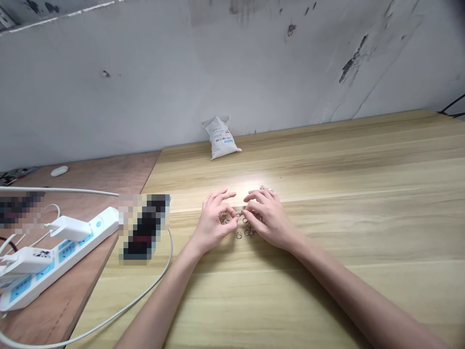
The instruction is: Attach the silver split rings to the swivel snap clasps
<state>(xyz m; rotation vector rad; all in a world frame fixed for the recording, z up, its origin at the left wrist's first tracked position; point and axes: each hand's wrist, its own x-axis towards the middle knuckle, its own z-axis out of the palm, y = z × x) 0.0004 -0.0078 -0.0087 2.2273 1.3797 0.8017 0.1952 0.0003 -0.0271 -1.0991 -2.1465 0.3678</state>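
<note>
My left hand (217, 218) is closed in a pinch, thumb and index finger meeting while the other fingers stretch forward. Between its fingertips and those of my right hand (267, 214) is a small metal ring (239, 214), which both hands appear to pinch. Under and beside my right hand lies a loose pile of small metal rings (249, 231), partly hidden by its fingers. One separate ring (239, 235) rests on the table just below the fingertips. More rings (225, 221) show through the gap of my left hand's curled thumb and index finger.
A white printed packet (222, 140) stands at the back against the wall. To the left, a white power strip (69, 252) holds chargers, and a white cable (145, 293) curves over the wooden table (345, 232). A blurred-out dark object (145, 230) lies left of my hands.
</note>
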